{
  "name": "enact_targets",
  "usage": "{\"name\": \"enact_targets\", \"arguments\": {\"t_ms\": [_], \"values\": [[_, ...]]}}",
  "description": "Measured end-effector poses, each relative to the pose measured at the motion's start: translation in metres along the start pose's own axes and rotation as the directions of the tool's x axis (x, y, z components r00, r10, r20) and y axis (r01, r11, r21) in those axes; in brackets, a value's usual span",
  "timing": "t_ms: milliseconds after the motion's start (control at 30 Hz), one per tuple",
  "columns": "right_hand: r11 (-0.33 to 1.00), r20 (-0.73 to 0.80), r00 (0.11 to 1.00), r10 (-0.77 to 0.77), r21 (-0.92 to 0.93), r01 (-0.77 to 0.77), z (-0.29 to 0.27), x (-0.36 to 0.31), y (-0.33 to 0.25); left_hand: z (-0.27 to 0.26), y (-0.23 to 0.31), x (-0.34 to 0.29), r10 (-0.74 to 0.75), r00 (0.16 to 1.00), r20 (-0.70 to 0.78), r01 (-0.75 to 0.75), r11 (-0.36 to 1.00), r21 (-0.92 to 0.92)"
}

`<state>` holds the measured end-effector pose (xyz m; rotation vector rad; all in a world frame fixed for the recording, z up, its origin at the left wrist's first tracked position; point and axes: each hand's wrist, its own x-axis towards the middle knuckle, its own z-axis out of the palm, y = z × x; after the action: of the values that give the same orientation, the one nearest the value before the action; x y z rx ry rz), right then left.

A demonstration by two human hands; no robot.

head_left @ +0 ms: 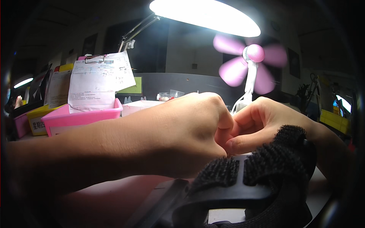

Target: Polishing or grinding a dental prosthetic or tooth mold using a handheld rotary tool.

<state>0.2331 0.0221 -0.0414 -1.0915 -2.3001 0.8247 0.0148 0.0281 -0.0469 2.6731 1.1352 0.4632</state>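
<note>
My left hand (pixel 192 131) reaches across from the left, its back toward me and its fingers curled inward. Against its fingertips, the fingers and thumb of my right hand (pixel 264 123) are bent together in a pinch. Both hands are closed and meet in the middle of the view. Whatever lies between them is hidden by the knuckles or too small to make out. Close in front, below the hands, a black strap-like piece with bristly pads (pixel 216 176) covers part of the view.
Beyond my left forearm stands a pink bin (pixel 85 119) with clipped paper sheets (pixel 93 81) upright in it. A yellow bin (pixel 38 117) is beside it. Behind the hands are a small clear cup (pixel 165 96) and a spinning pink fan (pixel 254 53). A bright lamp (pixel 205 15) hangs above.
</note>
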Motion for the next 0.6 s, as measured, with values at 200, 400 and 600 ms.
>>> {"name": "enact_targets", "arguments": {"t_ms": [200,400,600], "values": [[0.998,0.041,0.998,0.052,0.043,-0.054,-0.003,-0.002,-0.01,-0.004,0.014,-0.002,-0.107,0.994,0.004,0.107,0.991,-0.082],[0.998,-0.001,0.999,0.032,-0.054,-0.032,-0.001,-0.001,0.0,-0.006,0.008,-0.003,-0.104,0.994,0.04,0.108,0.989,-0.099],[0.998,-0.025,0.998,0.062,-0.019,-0.062,0.001,-0.003,-0.005,-0.005,0.004,-0.001,0.039,0.999,-0.034,-0.037,0.998,0.051]]}}
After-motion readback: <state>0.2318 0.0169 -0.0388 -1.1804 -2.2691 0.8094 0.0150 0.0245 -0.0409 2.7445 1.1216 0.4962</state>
